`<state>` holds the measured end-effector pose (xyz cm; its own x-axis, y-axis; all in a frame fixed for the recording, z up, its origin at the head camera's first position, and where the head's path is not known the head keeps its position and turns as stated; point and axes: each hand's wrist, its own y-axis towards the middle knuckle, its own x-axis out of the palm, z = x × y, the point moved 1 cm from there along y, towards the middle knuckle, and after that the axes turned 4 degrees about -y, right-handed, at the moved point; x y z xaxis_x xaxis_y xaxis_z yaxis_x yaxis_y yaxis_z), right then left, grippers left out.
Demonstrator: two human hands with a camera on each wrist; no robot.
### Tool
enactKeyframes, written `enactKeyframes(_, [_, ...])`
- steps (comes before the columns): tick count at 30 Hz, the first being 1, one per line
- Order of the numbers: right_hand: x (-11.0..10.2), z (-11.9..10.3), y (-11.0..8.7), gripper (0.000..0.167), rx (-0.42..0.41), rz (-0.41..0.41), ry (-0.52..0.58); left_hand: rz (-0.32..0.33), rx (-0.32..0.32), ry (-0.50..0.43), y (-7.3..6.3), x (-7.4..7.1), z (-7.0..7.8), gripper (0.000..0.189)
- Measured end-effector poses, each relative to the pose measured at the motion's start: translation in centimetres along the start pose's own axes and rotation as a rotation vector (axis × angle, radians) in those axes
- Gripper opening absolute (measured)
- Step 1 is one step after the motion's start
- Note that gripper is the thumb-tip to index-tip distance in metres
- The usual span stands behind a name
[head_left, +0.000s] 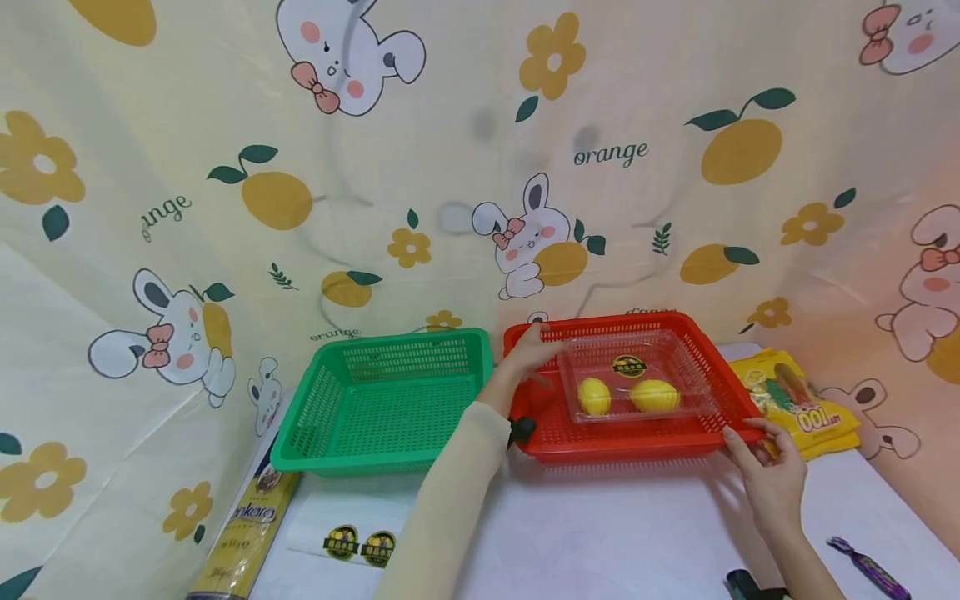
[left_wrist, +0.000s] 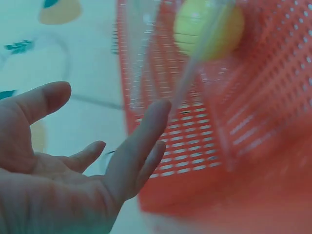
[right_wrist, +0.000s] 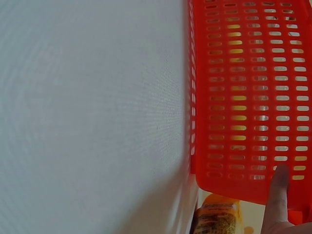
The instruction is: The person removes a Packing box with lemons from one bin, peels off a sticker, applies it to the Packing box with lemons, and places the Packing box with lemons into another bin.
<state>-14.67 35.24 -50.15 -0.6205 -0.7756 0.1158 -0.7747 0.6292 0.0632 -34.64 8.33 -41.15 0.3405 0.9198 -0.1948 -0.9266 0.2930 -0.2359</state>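
Note:
A red perforated basket (head_left: 622, 450) stands on the right half of the table. In it lies a clear plastic box (head_left: 678, 354) with a black-and-gold sticker and two yellow lemon-like pieces (head_left: 655, 396). My left hand (head_left: 527, 354) reaches over the basket's left rim, close to the box's left end; the left wrist view shows its fingers (left_wrist: 144, 136) spread, with nothing gripped. At the front right corner, my right hand (head_left: 776, 479) holds the basket's rim, the thumb on the front side. The right wrist view shows a digit (right_wrist: 279, 195) against the perforated wall (right_wrist: 248, 97).
A green basket (head_left: 382, 462) stands close on the left. Before it lie a white sheet with round stickers (head_left: 360, 546) and a gold pasta packet (head_left: 243, 533). Yellow packets (head_left: 810, 408) lie right of the red basket, a purple-wrapped stick (head_left: 870, 571) front right. A patterned cloth hangs behind.

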Motion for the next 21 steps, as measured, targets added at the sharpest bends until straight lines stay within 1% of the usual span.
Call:
enactKeyframes(2, [0.0,0.0,0.1,0.038,0.003,0.005,-0.019,0.011,0.034,0.007,-0.8,-0.6,0.6,0.071])
enactKeyframes(3, [0.0,0.0,0.1,0.037,0.005,0.007,-0.028,0.017,0.057,0.027,-1.3,-0.9,0.8,0.070])
enactKeyframes(5, [0.0,-0.1,0.2,0.038,0.012,0.008,-0.036,0.032,0.106,0.105,-2.7,-1.5,1.3,0.064])
enactKeyframes(6, [0.0,-0.1,0.3,0.038,0.017,0.005,-0.038,0.042,0.133,0.167,-3.5,-1.7,1.5,0.059])
enactKeyframes(7, [0.0,-0.1,0.3,0.038,0.020,0.005,-0.042,0.053,0.156,0.242,-4.5,-1.9,1.6,0.055])
enactKeyframes(8, [0.0,-0.2,0.4,0.038,0.024,0.007,-0.042,0.068,0.183,0.340,-5.5,-2.1,1.7,0.051])
enactKeyframes(11, [0.0,-0.3,0.5,0.038,0.035,0.010,-0.063,0.127,0.259,0.655,-8.7,-2.4,1.5,0.044])
enactKeyframes(12, [0.0,-0.3,0.5,0.037,0.042,0.017,-0.077,0.156,0.281,0.756,-9.7,-2.4,1.3,0.045])
enactKeyframes(14, [-0.2,-0.5,0.5,0.037,0.049,0.032,-0.106,0.213,0.328,0.924,-11.5,-2.3,0.7,0.048])
enactKeyframes(16, [-0.5,-0.7,0.5,0.037,0.059,0.040,-0.124,0.244,0.347,1.027,-13.1,-2.3,-0.5,0.056])
enactKeyframes(17, [-0.6,-0.8,0.5,0.037,0.062,0.043,-0.131,0.247,0.352,1.067,-13.8,-2.3,-1.2,0.060])
enactKeyframes(19, [-1.0,-1.0,0.5,0.036,0.062,0.040,-0.132,0.232,0.338,1.108,-15.2,-2.5,-2.7,0.070])
enactKeyframes(21, [-1.4,-1.2,0.6,0.034,0.059,0.045,-0.180,0.208,0.315,1.134,-16.4,-2.8,-4.2,0.077])
